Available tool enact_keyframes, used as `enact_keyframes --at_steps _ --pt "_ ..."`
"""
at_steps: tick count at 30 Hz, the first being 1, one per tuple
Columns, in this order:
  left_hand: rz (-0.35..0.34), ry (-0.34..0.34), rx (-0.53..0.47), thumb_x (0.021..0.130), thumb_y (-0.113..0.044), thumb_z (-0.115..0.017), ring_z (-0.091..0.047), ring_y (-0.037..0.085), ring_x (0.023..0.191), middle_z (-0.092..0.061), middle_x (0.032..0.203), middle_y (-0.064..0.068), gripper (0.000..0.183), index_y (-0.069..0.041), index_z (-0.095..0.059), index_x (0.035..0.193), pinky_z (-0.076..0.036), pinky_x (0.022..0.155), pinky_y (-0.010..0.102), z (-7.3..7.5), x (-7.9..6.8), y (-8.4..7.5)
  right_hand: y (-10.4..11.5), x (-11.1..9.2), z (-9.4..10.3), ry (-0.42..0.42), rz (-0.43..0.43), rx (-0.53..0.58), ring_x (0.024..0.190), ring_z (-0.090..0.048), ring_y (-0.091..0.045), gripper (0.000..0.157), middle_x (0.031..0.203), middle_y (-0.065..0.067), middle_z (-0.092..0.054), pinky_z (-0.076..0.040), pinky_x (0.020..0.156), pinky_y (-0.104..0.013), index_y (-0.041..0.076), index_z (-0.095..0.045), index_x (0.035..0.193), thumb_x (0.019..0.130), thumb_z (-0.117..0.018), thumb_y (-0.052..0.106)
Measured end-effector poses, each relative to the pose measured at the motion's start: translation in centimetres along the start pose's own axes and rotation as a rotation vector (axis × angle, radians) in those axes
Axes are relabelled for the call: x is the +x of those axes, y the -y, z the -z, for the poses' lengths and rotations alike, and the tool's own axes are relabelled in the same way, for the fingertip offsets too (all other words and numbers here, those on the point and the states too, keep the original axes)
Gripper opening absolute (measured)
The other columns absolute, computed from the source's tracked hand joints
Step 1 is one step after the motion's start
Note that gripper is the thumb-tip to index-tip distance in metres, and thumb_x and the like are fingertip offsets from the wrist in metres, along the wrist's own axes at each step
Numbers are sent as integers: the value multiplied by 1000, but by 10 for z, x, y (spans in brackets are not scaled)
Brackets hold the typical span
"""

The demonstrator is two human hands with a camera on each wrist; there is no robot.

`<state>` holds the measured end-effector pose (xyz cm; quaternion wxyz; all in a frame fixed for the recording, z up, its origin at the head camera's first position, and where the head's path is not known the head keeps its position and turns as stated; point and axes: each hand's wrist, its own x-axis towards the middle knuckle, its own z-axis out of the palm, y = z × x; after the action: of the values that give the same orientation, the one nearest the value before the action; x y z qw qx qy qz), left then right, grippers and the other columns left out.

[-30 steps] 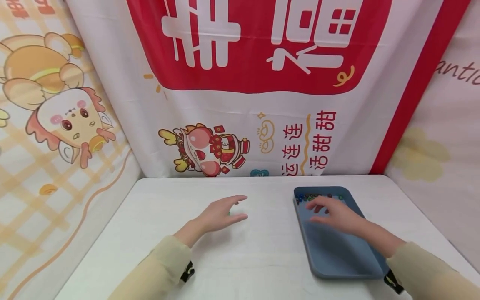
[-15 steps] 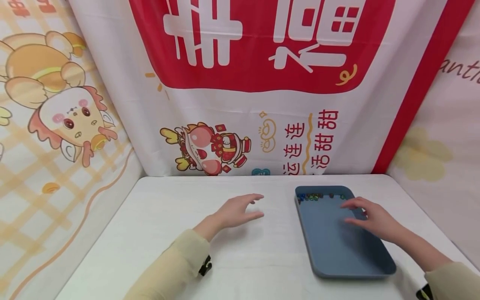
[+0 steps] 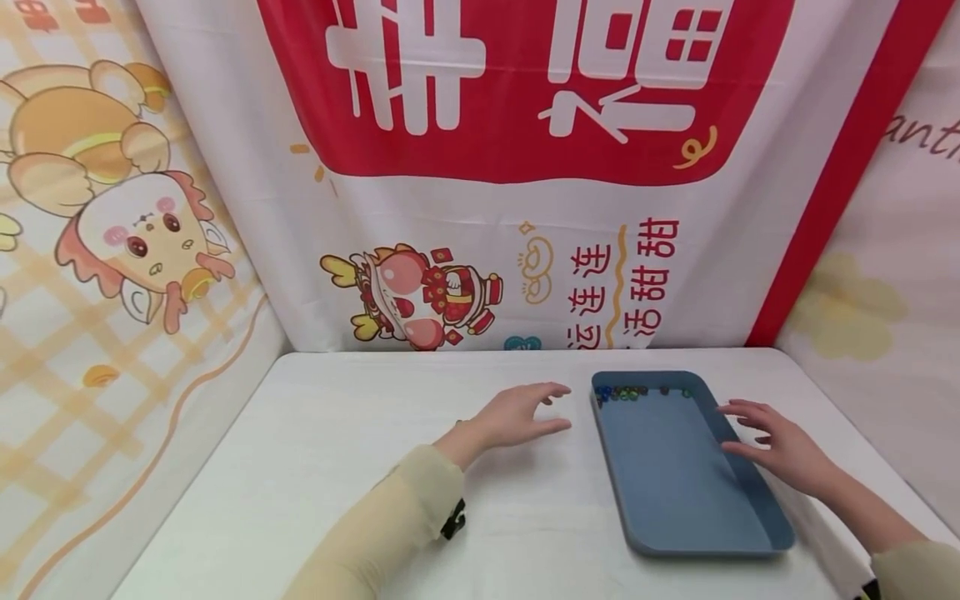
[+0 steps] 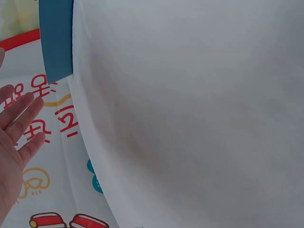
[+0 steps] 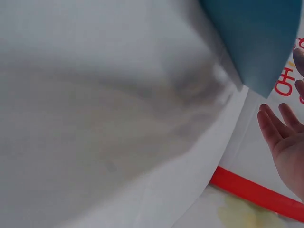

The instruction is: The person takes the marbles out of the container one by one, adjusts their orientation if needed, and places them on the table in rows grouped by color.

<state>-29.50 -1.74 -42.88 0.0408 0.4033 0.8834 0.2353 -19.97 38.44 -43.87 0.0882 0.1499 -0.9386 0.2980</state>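
A blue-grey rectangular tray (image 3: 682, 475) lies on the white table, longer from front to back. Several small glass marbles (image 3: 624, 392), blue, green and brown, line its far end. My left hand (image 3: 521, 417) is held over the table just left of the tray, fingers extended and thumb apart, holding nothing. On the other side, my right hand (image 3: 780, 442) hovers at the tray's right rim with its fingers loosely bent and nothing in them. The left wrist view has the hand (image 4: 16, 147) at its left edge, close to the tray's outer wall (image 4: 57, 40).
The white-covered table (image 3: 360, 400) stretches left and in front of the tray. Behind it hangs a white and red printed cloth (image 3: 487, 150). Printed fabric walls, one on the left (image 3: 112, 250) and one on the right (image 3: 885, 250), stand at the sides.
My left hand has moved right across the table toward the tray. My right hand has moved from above the tray's inside out to its right rim. The tray stays in place.
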Motion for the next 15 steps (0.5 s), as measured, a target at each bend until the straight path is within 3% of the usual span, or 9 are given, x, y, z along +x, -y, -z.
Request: enact_keyframes --at_steps 3,6,9,13,15 --pt "-7 2 -6 93 -55 -56 -54 8 117 -54 138 -4 62 -22 -46 144 -44 97 30 -4 11 -6 -8 -6 0 39 -69 49 107 -55 -55 60 134 -35 -45 -53 78 -52 -4 -50 133 84 -77 18" --pt "-16 -5 4 93 -53 -57 -53 7 118 -53 138 -5 61 -22 -46 144 -44 97 29 -5 22 -11 -16 -9 0 80 -85 132 106 -56 -55 62 133 -37 -44 -56 76 -42 -7 -47 135 85 -76 16" --pt "-33 -16 24 93 -48 -60 -53 7 118 -54 137 -6 57 -21 -48 143 -43 97 28 -5 33 -14 -22 -12 -1 84 -58 199 103 -63 -41 59 130 -34 -50 -56 74 -29 -9 -48 133 84 -76 11" --pt "-73 -4 56 94 -38 -63 -53 9 117 -55 136 -5 51 -19 -51 140 -43 97 26 -4 48 -18 -29 -15 -4 74 7 266 102 -61 -4 55 126 -4 -59 -51 76 -17 -12 -49 130 84 -75 4" --pt "-96 5 68 94 -33 -65 -54 10 117 -57 134 -3 48 -17 -53 138 -42 97 26 -3 55 -20 -32 -15 -5 77 35 301 101 -56 6 54 123 11 -57 -49 77 -14 -14 -49 129 84 -74 2"
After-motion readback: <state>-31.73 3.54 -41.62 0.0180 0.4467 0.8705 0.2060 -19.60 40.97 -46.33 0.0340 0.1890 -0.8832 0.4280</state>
